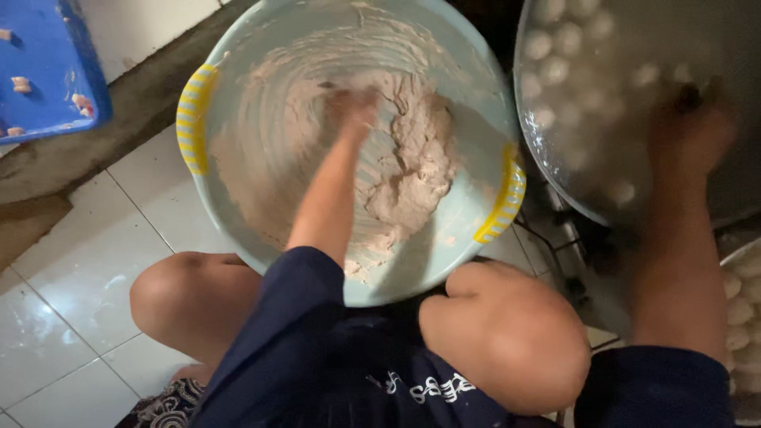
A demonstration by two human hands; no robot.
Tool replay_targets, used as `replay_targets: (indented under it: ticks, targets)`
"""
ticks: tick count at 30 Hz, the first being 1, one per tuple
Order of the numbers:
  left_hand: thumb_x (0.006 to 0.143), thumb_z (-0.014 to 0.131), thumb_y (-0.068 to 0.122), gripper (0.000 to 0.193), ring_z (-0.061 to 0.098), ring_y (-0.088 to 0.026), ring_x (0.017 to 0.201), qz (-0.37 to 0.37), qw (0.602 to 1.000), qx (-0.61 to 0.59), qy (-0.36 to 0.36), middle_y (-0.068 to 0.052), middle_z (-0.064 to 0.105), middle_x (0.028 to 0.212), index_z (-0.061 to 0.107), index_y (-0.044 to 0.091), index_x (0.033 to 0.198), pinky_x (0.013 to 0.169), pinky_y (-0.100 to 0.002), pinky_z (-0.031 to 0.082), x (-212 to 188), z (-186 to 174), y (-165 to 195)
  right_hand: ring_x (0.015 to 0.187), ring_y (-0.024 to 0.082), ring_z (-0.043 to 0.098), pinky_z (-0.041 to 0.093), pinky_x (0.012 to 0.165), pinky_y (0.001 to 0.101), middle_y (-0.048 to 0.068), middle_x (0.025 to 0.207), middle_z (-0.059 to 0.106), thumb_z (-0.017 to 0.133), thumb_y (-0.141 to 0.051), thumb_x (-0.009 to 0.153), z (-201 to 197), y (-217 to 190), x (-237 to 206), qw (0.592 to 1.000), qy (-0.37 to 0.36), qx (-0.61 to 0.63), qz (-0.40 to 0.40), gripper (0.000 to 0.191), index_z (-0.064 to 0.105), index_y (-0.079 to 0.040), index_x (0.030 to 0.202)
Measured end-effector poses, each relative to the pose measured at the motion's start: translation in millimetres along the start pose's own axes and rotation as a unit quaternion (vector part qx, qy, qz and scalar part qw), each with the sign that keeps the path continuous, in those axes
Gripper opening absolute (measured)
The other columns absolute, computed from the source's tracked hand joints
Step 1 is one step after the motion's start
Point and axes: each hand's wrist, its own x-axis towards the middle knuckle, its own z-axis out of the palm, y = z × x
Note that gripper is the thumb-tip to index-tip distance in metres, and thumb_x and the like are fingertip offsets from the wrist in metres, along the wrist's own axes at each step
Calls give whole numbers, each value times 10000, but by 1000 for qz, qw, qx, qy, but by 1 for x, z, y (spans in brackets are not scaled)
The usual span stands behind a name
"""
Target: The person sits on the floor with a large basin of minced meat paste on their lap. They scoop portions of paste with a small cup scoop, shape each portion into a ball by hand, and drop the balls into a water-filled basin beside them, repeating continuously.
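A person crouches on a white tiled floor [71, 285], knees either side of a pale blue plastic basin [468, 55] with yellow striped handles [194, 119]. The left hand [353, 107] is sunk into a mass of pinkish-grey paste [412, 166] that lies heaped toward the basin's right half and is smeared thin up its walls; the fingers are blurred and buried, so whether they are spread or closed on the paste cannot be told. The right hand [690, 131] reaches well apart from the left, over a large metal pot [571, 158] holding pale round balls [551, 43] in water; its grip is blurred and cannot be told either. A blue tray [47, 71] sits at upper left, and more pale balls [741, 305] lie at the right edge.
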Motion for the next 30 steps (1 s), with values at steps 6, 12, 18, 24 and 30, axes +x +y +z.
replay_targets:
  ticks: [6,12,18,24,30]
  targets:
    - [808,712,490,515,748,-407,893,27,965,-172,-197,-266,753,943,734,-15,908,782,-505,603,-89,24,59,945,278,674,548,782,439,168,1180,705,557,-166,1178,4,15,7,973,-200,40,104,196,648,-34,1290]
    - [821,727,464,544,687,-441,940,254,959,46,-120,-315,694,894,712,-79,834,893,-489,563,-172,-23,48,1078,112,770,600,993,201,107,1308,699,555,-165,1059,1,-19,42,504,-105,778,361,306,629,-9,1312]
    - [804,704,337,404,689,-439,883,216,969,7,-116,-298,663,971,691,-48,925,768,-518,555,-237,-94,18,953,285,729,554,833,345,190,1048,708,661,-91,1027,-145,-133,49,914,-75,357,-177,180,662,42,1150]
    - [755,659,172,224,726,-392,891,159,981,11,-108,-253,711,966,741,23,901,773,-477,582,-260,-120,-7,862,311,718,536,735,399,187,948,726,737,-118,955,-313,-309,54,809,-192,480,-281,222,706,33,1115]
    - [857,624,149,205,736,-366,933,190,974,-20,-123,-209,748,981,763,45,966,753,-469,587,-268,-106,-33,789,149,733,580,676,327,66,930,746,695,-216,992,-332,-501,43,696,-450,512,-225,244,696,-45,1166]
